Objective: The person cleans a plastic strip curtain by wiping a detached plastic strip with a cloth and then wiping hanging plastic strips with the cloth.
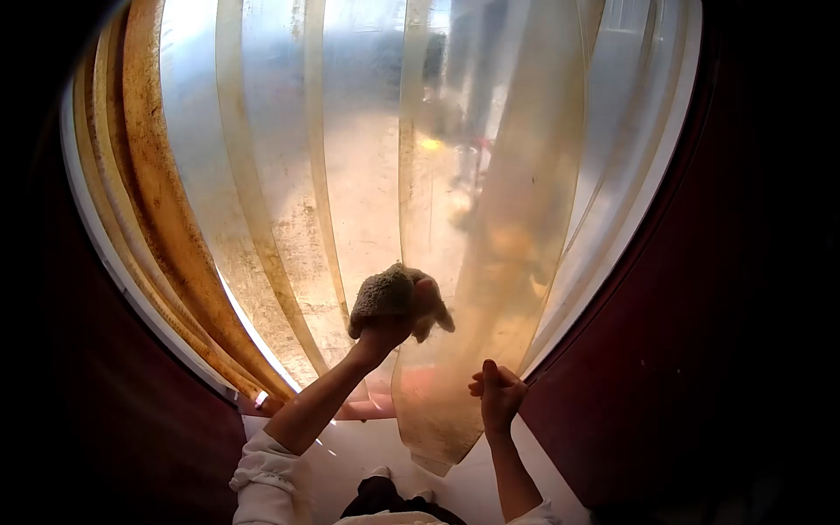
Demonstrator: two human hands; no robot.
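My left hand reaches forward with a thick, rough-textured cloth bunched in it. Cloth covers most of the fingers, and a loose corner hangs to the right. It is against or just before a hanging clear plastic curtain strip, yellowed and smudged; contact is hard to tell. Lower right, my right hand is closed with the thumb up, at the right edge of that same strip, which it appears to grip. The strip's lower end hangs slanted above the floor.
More strips overlap across the doorway, and a bundle of browned strips hangs at the left. Dark red panels flank the opening. Pale floor lies below, with my shoes on it. Bright blurred shapes show through the plastic.
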